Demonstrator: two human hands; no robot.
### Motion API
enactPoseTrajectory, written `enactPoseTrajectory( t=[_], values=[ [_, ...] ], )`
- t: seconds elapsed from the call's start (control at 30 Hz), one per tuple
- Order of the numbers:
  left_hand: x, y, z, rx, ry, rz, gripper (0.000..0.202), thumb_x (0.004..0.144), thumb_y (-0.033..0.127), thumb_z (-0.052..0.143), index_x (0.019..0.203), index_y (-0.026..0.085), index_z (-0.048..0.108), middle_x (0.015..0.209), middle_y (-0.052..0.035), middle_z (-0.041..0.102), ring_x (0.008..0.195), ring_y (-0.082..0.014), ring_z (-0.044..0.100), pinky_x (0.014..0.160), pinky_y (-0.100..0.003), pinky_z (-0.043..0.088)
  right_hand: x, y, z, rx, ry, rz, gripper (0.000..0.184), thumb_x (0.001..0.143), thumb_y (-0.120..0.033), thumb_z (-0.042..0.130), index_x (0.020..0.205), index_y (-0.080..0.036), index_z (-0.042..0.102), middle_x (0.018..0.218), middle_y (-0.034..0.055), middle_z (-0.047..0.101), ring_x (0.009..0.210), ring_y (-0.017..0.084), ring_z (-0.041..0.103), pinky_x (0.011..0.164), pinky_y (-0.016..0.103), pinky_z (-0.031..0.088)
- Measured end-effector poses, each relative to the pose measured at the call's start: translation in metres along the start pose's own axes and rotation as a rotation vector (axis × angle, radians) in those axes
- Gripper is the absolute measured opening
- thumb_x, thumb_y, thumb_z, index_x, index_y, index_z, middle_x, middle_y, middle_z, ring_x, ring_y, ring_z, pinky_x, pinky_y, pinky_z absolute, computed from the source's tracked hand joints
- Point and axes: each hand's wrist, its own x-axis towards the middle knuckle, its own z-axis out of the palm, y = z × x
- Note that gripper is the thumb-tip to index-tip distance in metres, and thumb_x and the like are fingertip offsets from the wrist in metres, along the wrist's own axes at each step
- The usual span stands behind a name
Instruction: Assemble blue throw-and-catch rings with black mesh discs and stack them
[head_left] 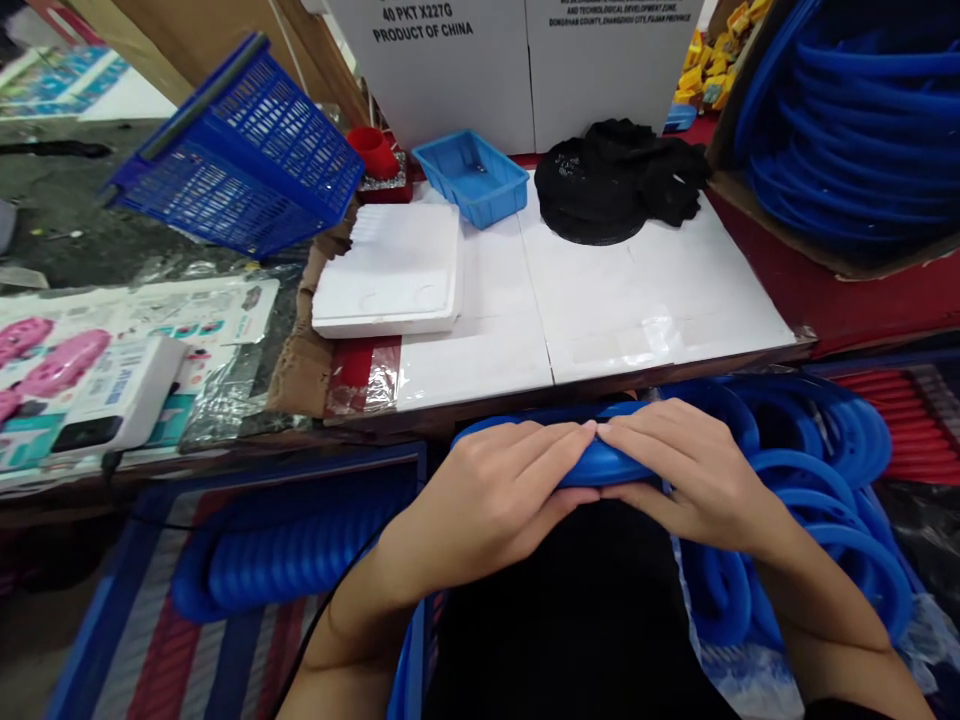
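Close to my body, below the table's front edge, a blue plastic ring [600, 466] is gripped by both hands. My left hand [510, 485] closes on its left part, thumb below and fingers on top. My right hand [679, 465] closes on it from the right in the same way, and the fingertips of both hands almost meet. The far side of the ring is partly hidden behind my fingers. Several loose blue rings [806, 500] lie in a pile to the right. A row of blue rings [292, 560] stands packed in a crate at the left.
White board covers the table [600, 310]. On it are a foam block [397, 265], a light-blue tray [480, 185] and black cloth [615, 180]. A blue basket [247, 150] leans at the left. A carton of coiled blue tubing [862, 130] stands at the right.
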Motion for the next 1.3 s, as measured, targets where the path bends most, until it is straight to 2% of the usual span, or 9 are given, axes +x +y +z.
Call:
enactPoseTrajectory(
  t=[0.13, 0.23, 0.33, 0.43, 0.53, 0.8, 1.0, 1.13, 1.3],
  values=[
    [-0.016, -0.01, 0.003, -0.069, 0.06, 0.031, 0.046, 0.104, 0.03, 0.07, 0.147, 0.016, 0.063, 0.127, -0.0159, 0.08, 0.106, -0.0274, 0.081, 0.092, -0.039, 0.068, -0.02, 0.01, -0.006, 0.068, -0.01, 0.094, 0.064, 0.097, -0.033, 0.081, 0.155, -0.023, 0.056, 0.134, 0.0147, 0.076, 0.122, 0.033, 0.073, 0.103, 0.052, 0.061],
    [-0.039, -0.023, -0.001, -0.169, 0.117, 0.01, 0.047, 0.101, 0.028, 0.075, 0.146, 0.018, 0.065, 0.124, -0.0133, 0.081, 0.113, -0.0263, 0.08, 0.1, -0.037, 0.066, -0.035, 0.022, -0.008, 0.12, -0.044, 0.117, 0.059, 0.097, -0.032, 0.081, 0.15, -0.021, 0.059, 0.133, 0.0148, 0.076, 0.123, 0.033, 0.072, 0.105, 0.05, 0.061],
    [-0.052, -0.028, -0.007, -0.206, 0.043, -0.084, 0.045, 0.1, 0.03, 0.075, 0.144, 0.021, 0.067, 0.129, -0.0111, 0.08, 0.121, -0.026, 0.078, 0.112, -0.039, 0.061, -0.04, 0.027, -0.001, 0.191, -0.058, 0.095, 0.054, 0.1, -0.031, 0.078, 0.149, -0.021, 0.06, 0.127, 0.0135, 0.077, 0.115, 0.029, 0.074, 0.1, 0.046, 0.062],
    [-0.046, -0.019, -0.008, -0.153, -0.049, -0.165, 0.056, 0.099, 0.038, 0.077, 0.149, 0.02, 0.061, 0.136, -0.0145, 0.077, 0.127, -0.0294, 0.075, 0.112, -0.043, 0.061, -0.034, 0.024, 0.011, 0.211, -0.051, 0.102, 0.055, 0.1, -0.035, 0.078, 0.15, -0.02, 0.059, 0.122, 0.0134, 0.077, 0.105, 0.028, 0.075, 0.09, 0.043, 0.063],
    [-0.031, -0.004, 0.001, -0.091, -0.063, -0.1, 0.057, 0.102, 0.035, 0.073, 0.152, 0.014, 0.057, 0.136, -0.0171, 0.076, 0.12, -0.0293, 0.077, 0.103, -0.042, 0.066, -0.027, 0.017, 0.021, 0.161, -0.065, 0.052, 0.055, 0.102, -0.036, 0.075, 0.15, -0.017, 0.057, 0.121, 0.0149, 0.077, 0.101, 0.028, 0.074, 0.085, 0.043, 0.063],
    [-0.032, -0.007, 0.037, -0.084, 0.154, -0.089, 0.046, 0.098, 0.022, 0.075, 0.142, 0.014, 0.065, 0.127, -0.0164, 0.079, 0.106, -0.0266, 0.08, 0.088, -0.036, 0.068, -0.02, 0.008, 0.027, 0.031, 0.035, 0.076, 0.046, 0.1, -0.032, 0.077, 0.141, -0.019, 0.063, 0.12, 0.0134, 0.079, 0.096, 0.028, 0.077, 0.082, 0.042, 0.062],
    [-0.053, -0.021, 0.005, -0.244, 0.134, -0.056, 0.055, 0.102, 0.031, 0.073, 0.153, 0.018, 0.058, 0.125, -0.0157, 0.079, 0.113, -0.027, 0.076, 0.094, -0.041, 0.064, -0.024, 0.019, -0.005, 0.114, -0.114, 0.1, 0.058, 0.1, -0.043, 0.077, 0.15, -0.02, 0.057, 0.123, 0.0125, 0.078, 0.104, 0.028, 0.076, 0.092, 0.041, 0.061],
    [-0.037, -0.014, -0.005, -0.091, 0.053, -0.042, 0.07, 0.098, 0.046, 0.078, 0.154, 0.01, 0.055, 0.125, -0.0194, 0.078, 0.111, -0.0305, 0.076, 0.094, -0.044, 0.064, -0.027, 0.022, -0.002, 0.157, -0.065, 0.022, 0.045, 0.102, -0.037, 0.074, 0.14, -0.015, 0.06, 0.105, 0.0104, 0.077, 0.088, 0.024, 0.074, 0.079, 0.037, 0.059],
    [0.0, -0.005, 0.006, 0.073, -0.01, 0.022, 0.041, 0.101, 0.033, 0.073, 0.134, 0.008, 0.066, 0.117, -0.0167, 0.08, 0.093, -0.0276, 0.078, 0.081, -0.04, 0.065, -0.027, 0.017, 0.001, 0.043, -0.089, 0.088, 0.045, 0.1, -0.039, 0.077, 0.136, -0.016, 0.062, 0.101, 0.0095, 0.077, 0.082, 0.023, 0.074, 0.072, 0.035, 0.058]
  ],
)
